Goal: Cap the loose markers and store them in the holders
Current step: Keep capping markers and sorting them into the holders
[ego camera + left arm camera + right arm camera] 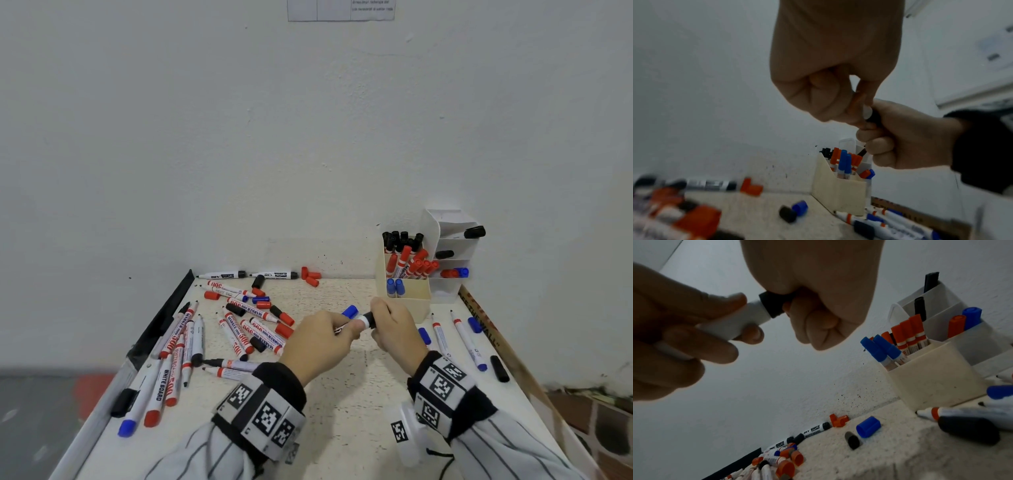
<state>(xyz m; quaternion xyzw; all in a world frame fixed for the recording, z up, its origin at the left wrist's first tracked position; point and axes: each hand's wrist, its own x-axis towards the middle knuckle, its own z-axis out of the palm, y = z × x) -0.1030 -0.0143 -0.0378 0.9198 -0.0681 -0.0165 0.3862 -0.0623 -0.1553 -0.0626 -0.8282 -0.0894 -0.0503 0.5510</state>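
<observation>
Right hand (pixel 394 329) grips a black plastic cap (pixel 772 305), seated on the white-barrelled marker (pixel 740 321) clenched in left hand (pixel 320 337), above the table. Capping step. Next, in my judgement: transfer to cream compartmented holder (pixel 416 305).

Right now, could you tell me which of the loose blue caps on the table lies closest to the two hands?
The blue cap just beyond the left hand, lying on the table. The other loose blue caps lie right of the cream holder, farther off.

wall (pixel 239 137): white, speckled | table (pixel 342 394): cream | floor (pixel 30 394): grey
</observation>
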